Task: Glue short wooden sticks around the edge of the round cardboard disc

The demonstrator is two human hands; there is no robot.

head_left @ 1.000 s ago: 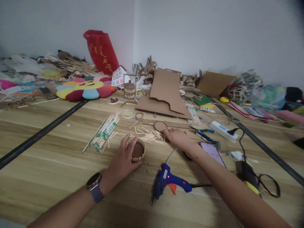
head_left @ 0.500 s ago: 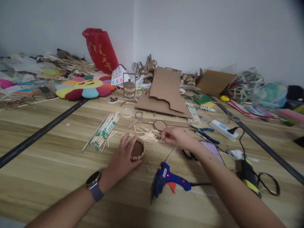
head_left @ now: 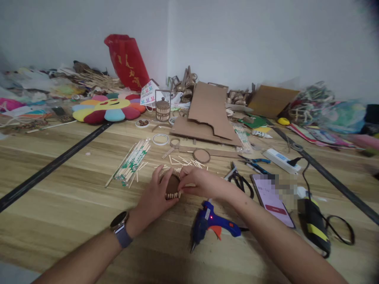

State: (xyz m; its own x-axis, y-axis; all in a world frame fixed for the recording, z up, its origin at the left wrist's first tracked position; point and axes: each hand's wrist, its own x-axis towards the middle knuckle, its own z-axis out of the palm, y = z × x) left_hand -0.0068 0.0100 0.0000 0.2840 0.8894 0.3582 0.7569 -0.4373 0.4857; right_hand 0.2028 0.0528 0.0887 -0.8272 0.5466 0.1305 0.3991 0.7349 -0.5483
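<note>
A small round basket, with a brown base and a wall of short upright sticks, rests on the table. My left hand is curled around its left side, thumb at the front and fingers over the far rim. At the basket's right rim, my right hand is pinched closed on a short wooden stick, mostly covered by the fingertips. Loose short sticks lie just beyond the hands, partly hidden by the right one. Close to my right forearm lies a blue glue gun, its red light on and its nozzle toward me.
Packaged sticks lie to the left. A round cardboard disc, black scissors, pliers, a phone and a power strip spread to the right. Cardboard sheets and a lidded stick basket stand behind.
My right hand has moved left and toward me, from the loose sticks to the basket's right rim. My left hand has stayed on the basket. The view has shifted slightly.
</note>
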